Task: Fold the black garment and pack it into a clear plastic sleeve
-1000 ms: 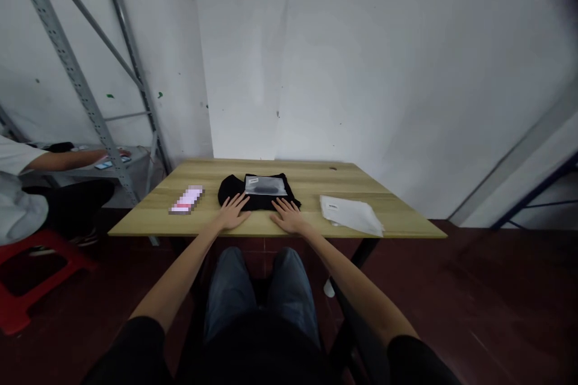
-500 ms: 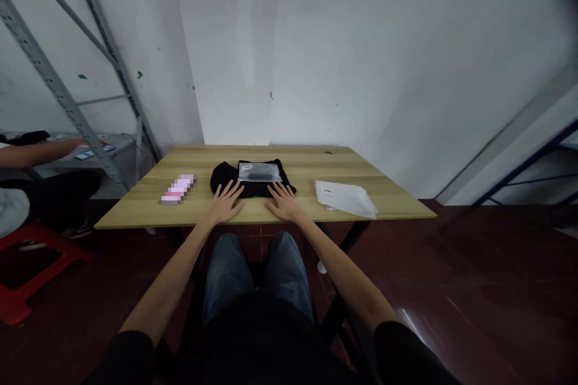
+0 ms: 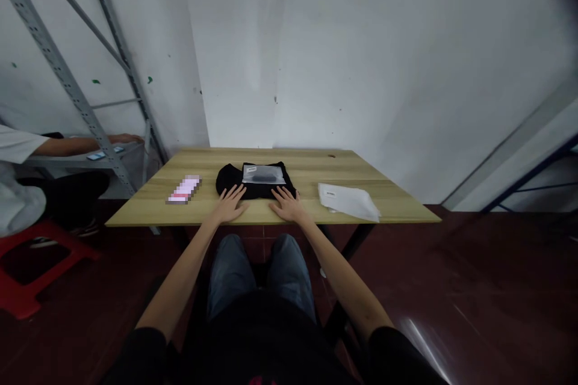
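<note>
My left hand (image 3: 231,204) lies flat with fingers spread, its fingertips on the near left edge of a black cloth item (image 3: 230,178). My right hand (image 3: 287,204) rests the same way, its fingertips at the near right edge of the cloth. Neither hand holds anything. On top of the cloth lies a clear plastic bag (image 3: 264,175) with a small white label; something dark shows through it. Both hands rest at the front of the wooden table (image 3: 253,214).
White plastic bags (image 3: 350,201) lie on the table's right side, a blurred pink phone-like item (image 3: 184,189) on its left. Further left are a metal rack (image 3: 67,79), a red stool (image 3: 20,289) and a seated person's outstretched arm (image 3: 72,145). A wall stands behind the table.
The view has shifted slightly. My hands stay spread at the cloth's near edge. The person at the left has reached the arm further right.
</note>
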### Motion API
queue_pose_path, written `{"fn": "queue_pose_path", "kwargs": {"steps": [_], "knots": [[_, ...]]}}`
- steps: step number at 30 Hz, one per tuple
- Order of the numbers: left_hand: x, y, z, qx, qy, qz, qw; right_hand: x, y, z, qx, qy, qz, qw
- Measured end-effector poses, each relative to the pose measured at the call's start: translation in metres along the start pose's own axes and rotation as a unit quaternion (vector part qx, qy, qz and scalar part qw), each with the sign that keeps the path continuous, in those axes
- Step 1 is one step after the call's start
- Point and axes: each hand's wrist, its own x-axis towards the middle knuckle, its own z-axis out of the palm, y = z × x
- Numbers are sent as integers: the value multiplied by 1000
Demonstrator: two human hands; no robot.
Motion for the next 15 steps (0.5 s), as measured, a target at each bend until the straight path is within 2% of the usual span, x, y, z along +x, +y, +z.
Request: {"fn": "queue_pose_path", "kwargs": {"steps": [15], "knots": [[-5,2,-3,9,10,10,1000,-1,1,2,7,9,-1,1000]]}}
